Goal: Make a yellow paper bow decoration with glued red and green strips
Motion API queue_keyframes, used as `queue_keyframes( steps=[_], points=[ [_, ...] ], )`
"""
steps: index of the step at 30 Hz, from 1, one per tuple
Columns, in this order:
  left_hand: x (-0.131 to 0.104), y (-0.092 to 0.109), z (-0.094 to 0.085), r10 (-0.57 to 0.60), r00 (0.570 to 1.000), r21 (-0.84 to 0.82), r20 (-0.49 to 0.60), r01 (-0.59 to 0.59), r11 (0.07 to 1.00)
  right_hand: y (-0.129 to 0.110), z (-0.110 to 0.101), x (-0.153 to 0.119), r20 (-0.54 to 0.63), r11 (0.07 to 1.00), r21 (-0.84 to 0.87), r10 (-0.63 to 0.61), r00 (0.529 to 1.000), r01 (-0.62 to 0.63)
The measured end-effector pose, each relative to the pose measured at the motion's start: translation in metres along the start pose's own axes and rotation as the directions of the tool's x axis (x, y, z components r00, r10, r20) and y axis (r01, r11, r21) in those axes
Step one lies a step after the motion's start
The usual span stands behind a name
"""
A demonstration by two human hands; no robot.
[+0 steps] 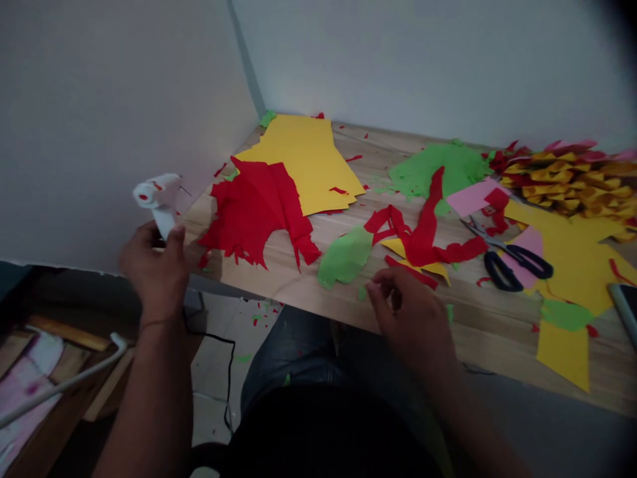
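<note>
My left hand (156, 265) is closed around the handle of a white glue gun (162, 192), raised past the left end of the wooden table (279, 275). Over the table's front edge is my right hand (408, 312), its fingers curled together; whether anything is between them I cannot make out. Just beyond its fingertips lies a green leaf-shaped paper piece (346, 257). Red paper strips (425, 232) spread behind that hand. To the right, scissors with dark handles (517, 262) rest partly on pink paper (528, 245).
Red paper (256, 206) overlaps yellow sheets (303, 156) on the left. Green paper (442, 167) lies at the back, beside a pile of folded yellow paper (572, 179). A phone-like object (622, 309) is at the right edge. A black cord (231, 358) hangs below.
</note>
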State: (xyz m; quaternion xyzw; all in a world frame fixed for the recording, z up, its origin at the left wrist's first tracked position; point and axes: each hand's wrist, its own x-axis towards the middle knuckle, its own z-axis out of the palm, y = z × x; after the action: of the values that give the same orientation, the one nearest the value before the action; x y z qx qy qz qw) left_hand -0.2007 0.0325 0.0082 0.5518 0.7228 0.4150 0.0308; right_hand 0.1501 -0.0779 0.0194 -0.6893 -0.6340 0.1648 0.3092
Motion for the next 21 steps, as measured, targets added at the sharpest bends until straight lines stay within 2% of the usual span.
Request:
queue_keyframes(
  steps=[1,3,6,8,10,12,14,16,18,21],
  points=[
    [-0.011,0.015,-0.006,-0.011,0.994,0.032,-0.112,0.015,0.999,-0.007,0.003,-0.001,0.078,0.993,0.116,-0.007,0.997,-0.002],
    [-0.041,0.051,-0.012,0.044,0.993,0.005,-0.113,-0.044,0.999,-0.023,0.011,-0.004,0.226,0.931,0.364,-0.065,0.972,-0.023],
    [-0.092,0.103,-0.001,0.237,0.971,-0.109,0.02,-0.233,0.966,-0.04,0.022,-0.006,0.317,0.737,0.663,-0.116,0.941,-0.133],
    [-0.121,0.13,0.014,0.381,0.91,-0.203,0.166,-0.347,0.916,-0.044,0.026,-0.007,0.313,0.606,0.765,-0.054,0.948,-0.218],
    [-0.142,0.15,0.029,0.442,0.871,-0.259,0.215,-0.386,0.886,-0.04,0.025,-0.008,0.283,0.564,0.778,0.075,0.956,-0.275],
    [-0.156,0.164,0.04,0.468,0.846,-0.336,0.257,-0.376,0.864,-0.03,0.019,-0.009,0.234,0.605,0.73,0.215,0.948,-0.317],
    [-0.163,0.173,0.046,0.506,0.796,-0.47,0.333,-0.325,0.821,-0.016,0.008,-0.011,0.164,0.638,0.696,0.306,0.938,-0.33],
    [-0.163,0.178,0.05,0.549,0.732,-0.593,0.403,-0.248,0.766,0.0,-0.005,-0.015,0.083,0.642,0.706,0.346,0.935,-0.3],
    [-0.157,0.179,0.057,0.561,0.699,-0.635,0.443,-0.197,0.747,0.016,-0.019,-0.022,0.026,0.632,0.726,0.367,0.93,-0.27],
    [-0.145,0.179,0.076,0.597,0.669,-0.604,0.443,-0.269,0.75,0.036,-0.035,-0.032,0.031,0.605,0.748,0.377,0.926,-0.271]
  ],
)
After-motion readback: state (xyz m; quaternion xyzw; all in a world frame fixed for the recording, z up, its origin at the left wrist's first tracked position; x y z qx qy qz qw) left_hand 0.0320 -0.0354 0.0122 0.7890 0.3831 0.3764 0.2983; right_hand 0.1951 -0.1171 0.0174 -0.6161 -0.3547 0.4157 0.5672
